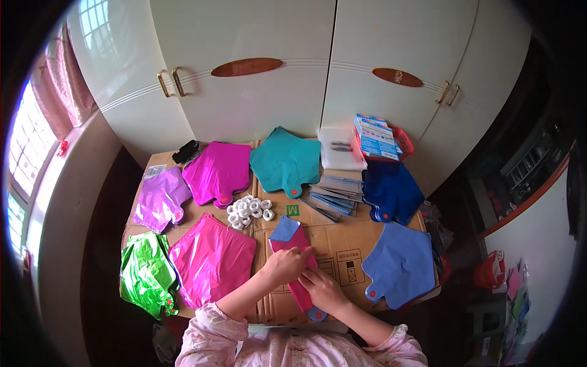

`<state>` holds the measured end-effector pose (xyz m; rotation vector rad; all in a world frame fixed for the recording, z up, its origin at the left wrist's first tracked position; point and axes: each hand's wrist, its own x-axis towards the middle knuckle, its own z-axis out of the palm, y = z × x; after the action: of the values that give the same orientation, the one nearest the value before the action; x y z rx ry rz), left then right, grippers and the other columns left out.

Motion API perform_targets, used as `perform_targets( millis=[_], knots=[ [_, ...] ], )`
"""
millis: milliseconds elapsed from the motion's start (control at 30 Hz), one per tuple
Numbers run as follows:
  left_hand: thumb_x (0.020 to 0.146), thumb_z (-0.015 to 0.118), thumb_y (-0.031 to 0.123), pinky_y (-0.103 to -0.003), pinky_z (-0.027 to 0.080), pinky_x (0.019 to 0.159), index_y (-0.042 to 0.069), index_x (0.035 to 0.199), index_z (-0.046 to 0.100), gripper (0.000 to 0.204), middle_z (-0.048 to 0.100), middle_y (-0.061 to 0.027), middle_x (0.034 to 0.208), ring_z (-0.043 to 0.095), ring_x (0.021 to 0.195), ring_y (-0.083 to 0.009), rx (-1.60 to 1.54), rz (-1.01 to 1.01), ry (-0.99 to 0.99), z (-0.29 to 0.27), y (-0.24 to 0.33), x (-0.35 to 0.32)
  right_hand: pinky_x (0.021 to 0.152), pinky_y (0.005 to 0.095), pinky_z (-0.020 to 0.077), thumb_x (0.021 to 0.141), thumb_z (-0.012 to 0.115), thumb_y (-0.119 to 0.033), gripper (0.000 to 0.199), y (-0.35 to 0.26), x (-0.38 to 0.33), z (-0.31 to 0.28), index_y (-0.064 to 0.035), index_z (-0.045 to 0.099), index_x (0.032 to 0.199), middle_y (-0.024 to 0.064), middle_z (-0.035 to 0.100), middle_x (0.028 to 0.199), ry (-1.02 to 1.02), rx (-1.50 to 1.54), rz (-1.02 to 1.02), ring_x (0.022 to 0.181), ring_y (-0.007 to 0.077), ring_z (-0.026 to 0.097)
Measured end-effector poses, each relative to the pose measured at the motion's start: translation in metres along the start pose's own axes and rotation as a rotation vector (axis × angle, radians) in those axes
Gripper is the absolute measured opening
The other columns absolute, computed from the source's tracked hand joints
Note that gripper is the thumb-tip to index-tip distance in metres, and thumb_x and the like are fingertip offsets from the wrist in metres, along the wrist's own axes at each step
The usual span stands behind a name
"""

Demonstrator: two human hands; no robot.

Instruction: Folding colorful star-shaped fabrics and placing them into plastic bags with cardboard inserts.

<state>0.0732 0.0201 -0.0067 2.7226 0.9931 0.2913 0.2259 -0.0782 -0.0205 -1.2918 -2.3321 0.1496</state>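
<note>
In front of me on the cardboard lies a folded bundle of foil balloons (pixel 298 295), bright pink outside with a periwinkle-blue layer (pixel 286 230) at its far end. My left hand (pixel 285 265) is closed over the middle of the bundle, its fingertips at the pink edge. Just nearer to me, my right hand (pixel 322 289) rests with its fingers stretched out flat across the pink foil. The two hands are close together. A small blue tab with a red dot (pixel 317 314) pokes out at the near end.
Flat foil balloons surround the work: green (pixel 145 269), pink (pixel 214 260), lilac (pixel 160 199), magenta (pixel 219 171), teal (pixel 285 160), dark blue (pixel 392 191) and periwinkle (pixel 400 263). White ribbon rolls (pixel 246 211), flat packets (pixel 335 197), clear bags (pixel 340 148) and a red basket (pixel 403 142) also lie there.
</note>
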Motion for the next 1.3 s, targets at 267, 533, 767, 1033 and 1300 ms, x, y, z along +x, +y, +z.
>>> perform_targets(
  millis=[267,533,767,1033,1300],
  knots=[
    [0.080,0.054,0.017,-0.041,0.054,0.061,0.003,0.132,0.047,0.054,0.064,-0.0168,0.087,0.066,0.071,-0.0322,-0.021,-0.207,-0.008,0.003,-0.010,0.018,0.099,0.0354,0.0430,0.082,0.049,-0.009,0.040,0.001,0.000,0.001,-0.0004,0.057,0.119,0.0126,0.055,0.122,0.024,0.036,-0.001,0.115,0.0265,0.051],
    [0.085,0.044,0.014,-0.045,0.054,0.060,0.003,0.137,0.041,0.053,0.066,-0.0223,0.084,0.067,0.069,-0.0370,-0.045,-0.318,-0.054,-0.010,-0.008,0.030,0.098,0.0348,0.0444,0.080,0.051,-0.008,0.040,0.002,-0.001,0.002,-0.0039,0.058,0.120,0.0099,0.056,0.122,0.034,-0.009,-0.011,0.116,0.0250,0.052],
    [0.084,0.046,0.019,-0.046,0.054,0.065,0.004,0.141,0.035,0.060,0.066,-0.0224,0.088,0.067,0.073,-0.0385,-0.025,-0.441,-0.164,-0.013,-0.004,0.039,0.098,0.0352,0.0442,0.080,0.051,-0.008,0.040,0.002,-0.002,0.002,-0.0038,0.058,0.120,0.0101,0.056,0.122,0.027,0.000,-0.001,0.117,0.0255,0.052],
    [0.080,0.060,0.025,-0.042,0.054,0.075,-0.002,0.139,0.033,0.070,0.052,-0.0290,0.112,0.059,0.095,-0.0374,0.076,-0.395,0.237,-0.012,-0.020,0.025,0.101,0.0358,0.0415,0.081,0.048,-0.008,0.040,0.001,0.000,0.001,0.0000,0.057,0.119,0.0123,0.056,0.121,0.030,0.008,-0.025,0.117,0.0269,0.050],
    [0.073,0.074,0.011,-0.034,0.051,0.084,-0.001,0.145,0.011,0.097,0.044,-0.0216,0.120,0.051,0.104,-0.0264,-0.903,-0.637,0.422,-0.007,-0.017,-0.032,0.101,0.0361,0.0415,0.080,0.049,-0.007,0.039,0.000,0.001,0.000,-0.0016,0.057,0.118,0.0106,0.055,0.122,0.009,0.031,0.015,0.118,0.0265,0.050]
  ],
)
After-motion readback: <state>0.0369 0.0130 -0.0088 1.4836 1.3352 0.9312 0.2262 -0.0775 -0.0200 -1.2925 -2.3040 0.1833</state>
